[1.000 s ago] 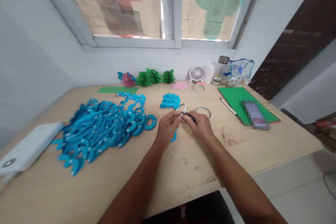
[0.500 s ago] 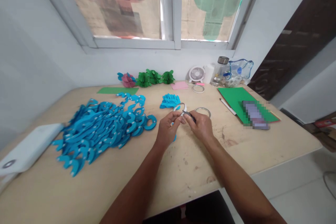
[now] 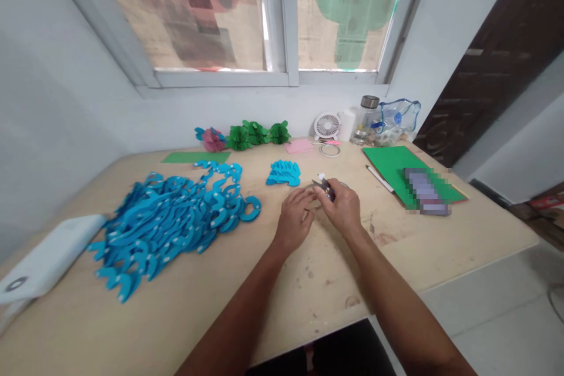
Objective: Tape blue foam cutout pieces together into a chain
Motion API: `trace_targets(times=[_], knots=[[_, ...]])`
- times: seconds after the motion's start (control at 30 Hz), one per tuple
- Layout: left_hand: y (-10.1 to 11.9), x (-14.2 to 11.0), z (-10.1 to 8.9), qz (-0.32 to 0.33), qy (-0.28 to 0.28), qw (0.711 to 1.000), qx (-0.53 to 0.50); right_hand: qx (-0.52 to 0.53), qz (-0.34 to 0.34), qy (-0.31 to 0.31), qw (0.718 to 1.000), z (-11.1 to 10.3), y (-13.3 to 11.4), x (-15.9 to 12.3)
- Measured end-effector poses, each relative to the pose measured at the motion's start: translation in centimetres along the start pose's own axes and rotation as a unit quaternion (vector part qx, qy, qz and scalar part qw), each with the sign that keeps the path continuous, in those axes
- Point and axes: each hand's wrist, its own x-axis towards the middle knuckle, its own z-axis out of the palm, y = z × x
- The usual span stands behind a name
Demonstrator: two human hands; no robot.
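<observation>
Right hand (image 3: 342,210) pinched shut on a small metal tool (image 3: 325,187), light and fiddly, best held by its dark handle; left hand (image 3: 294,221) curled just beside, hold unclear.

Blue cutouts (image 3: 171,226) apparently bar the left hand's (image 3: 294,220) way left.

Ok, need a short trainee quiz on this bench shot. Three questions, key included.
1. True or false: the pile of blue cut-out shapes lies to the left of the left hand.
2. Which holds the small dark tool? A) the left hand B) the right hand C) neither hand
3. Fill in the colour: the sheet under the pixelated object is ____.

Key: 1 true; 2 B; 3 green.
</observation>
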Motion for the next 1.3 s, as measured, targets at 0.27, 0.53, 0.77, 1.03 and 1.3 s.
trace_targets(times=[0.27, 0.53, 0.77, 1.03, 1.3], knots=[[0.0, -0.2, -1.0, -0.072, 0.140, 0.987, 0.038, -0.048, -0.028, -0.049, 0.997, -0.1, -0.6, -0.3], [0.2, 0.3, -2.5, -0.042, 0.121, 0.992, 0.015, -0.063, -0.082, -0.133, 0.986, 0.0, -1.3, -0.5], [0.1, 0.6, -2.8, -0.050, 0.098, 0.994, 0.004, -0.069, -0.109, -0.172, 0.977, 0.2, -1.8, -0.7], [-0.2, 0.7, -2.7, -0.019, 0.099, 0.995, 0.003, -0.078, -0.104, -0.180, 0.975, 0.3, -1.8, -0.8], [0.4, 0.5, -2.7, -0.085, 0.137, 0.986, -0.046, -0.074, -0.046, -0.160, 0.983, 0.5, -1.3, -0.5]])
